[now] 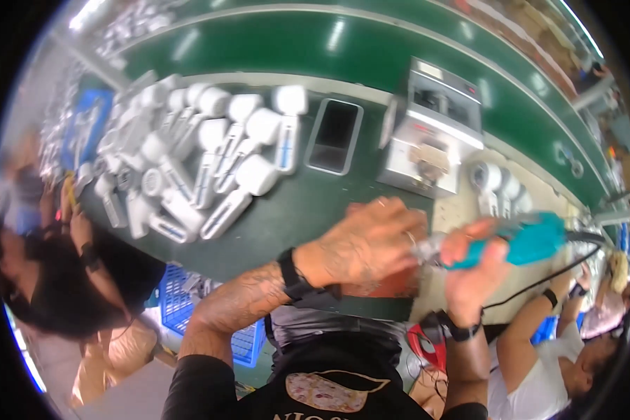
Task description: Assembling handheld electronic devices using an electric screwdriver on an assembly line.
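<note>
My right hand (472,262) grips a teal electric screwdriver (532,241) with a black cord, its tip pointing left. The tip meets a small whitish piece (429,248) at the fingers of my left hand (371,241). That hand is curled closed around the piece, which is mostly hidden and blurred, so its kind does not show. Both hands are above a reddish-brown mat (381,288) on the dark green table (287,220). To the left lies a pile of white handheld devices with round heads (255,175), several with a blue strip along the handle.
A phone (334,136) lies beyond my left hand. Behind my hands stands a silver bench machine (430,136). More white round-headed devices (490,180) are at the right. A blue basket (177,297) sits below the table edge. Co-workers (553,343) sit on both sides.
</note>
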The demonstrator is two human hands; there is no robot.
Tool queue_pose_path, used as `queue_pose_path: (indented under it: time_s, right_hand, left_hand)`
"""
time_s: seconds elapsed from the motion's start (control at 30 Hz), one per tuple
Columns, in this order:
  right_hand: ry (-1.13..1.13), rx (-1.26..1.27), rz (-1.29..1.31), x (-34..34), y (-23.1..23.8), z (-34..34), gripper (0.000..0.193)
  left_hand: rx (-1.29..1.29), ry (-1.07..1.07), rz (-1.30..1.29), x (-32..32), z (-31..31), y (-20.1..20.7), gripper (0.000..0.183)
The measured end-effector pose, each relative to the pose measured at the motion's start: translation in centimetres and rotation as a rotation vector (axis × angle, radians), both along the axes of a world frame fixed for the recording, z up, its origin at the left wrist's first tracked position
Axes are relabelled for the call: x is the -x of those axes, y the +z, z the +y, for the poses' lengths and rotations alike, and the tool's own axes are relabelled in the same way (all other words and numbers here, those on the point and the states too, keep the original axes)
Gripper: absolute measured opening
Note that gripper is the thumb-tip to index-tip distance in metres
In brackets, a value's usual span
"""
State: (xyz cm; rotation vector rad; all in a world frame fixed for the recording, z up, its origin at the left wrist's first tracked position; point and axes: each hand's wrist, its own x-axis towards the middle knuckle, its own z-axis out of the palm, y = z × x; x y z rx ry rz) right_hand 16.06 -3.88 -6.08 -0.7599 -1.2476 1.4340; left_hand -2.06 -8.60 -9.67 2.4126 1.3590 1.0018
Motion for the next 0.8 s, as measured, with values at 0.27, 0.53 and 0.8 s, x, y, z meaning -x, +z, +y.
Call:
queue_pose_path:
  time_s: [0.27,0.53,0.8]
  right_hand:
    - [-0.186,-0.191,0.230,-4.1,4.3,-3.5,0.061]
    - [-0.005,-0.191,0.252,-4.2,2.1,-2.5,0.056]
    - [-0.196,-0.273,-0.024,-7.4,1.0,-1.5,0.068]
  left_hand:
    - [-0.001,0.555,-0.085,6.7,-5.9,4.6,0.031]
    - [-0.314,1.047,0.434,28.2,-9.7,7.0,0.032]
    - [-0.052,0.849,-0.164,13.3,-4.8,9.2,0.023]
